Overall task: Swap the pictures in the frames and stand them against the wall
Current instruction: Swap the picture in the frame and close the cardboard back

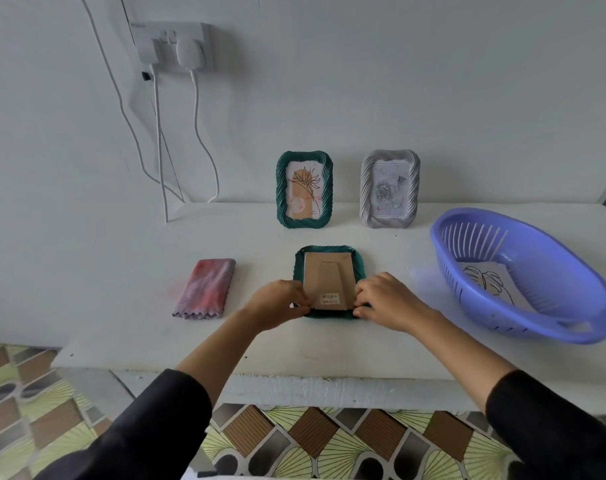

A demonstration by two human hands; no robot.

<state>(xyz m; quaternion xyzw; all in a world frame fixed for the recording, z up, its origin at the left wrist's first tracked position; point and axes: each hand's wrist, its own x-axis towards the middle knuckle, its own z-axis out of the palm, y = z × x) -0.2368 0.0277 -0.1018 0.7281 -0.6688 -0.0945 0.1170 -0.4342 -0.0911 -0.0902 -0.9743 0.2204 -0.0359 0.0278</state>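
Currently both hands are on the face-down green frame (329,282), which lies flat on the white bench (294,348). Left hand (281,304) pinches the frame's near-left corner, fingers curled in narrow. Right hand (384,301) pinches the near-right corner, thumb under the edge, fingers bent over the brown backing board (324,280). The board's stand flap lies flat between the two hands, with a small label near its bottom edge.

Beyond the hands, two frames stand upright against the wall (398,98): a second green frame (305,188) with an orange plant print just past the left hand, and a grey-white frame (389,188) with a rose sketch past the right hand. They stand apart, not touching.

Right of the right hand, a blue slotted basket (543,327) holds a loose leaf drawing (491,282). Left of the left hand, well apart, lies a folded pink-purple cloth (206,289).
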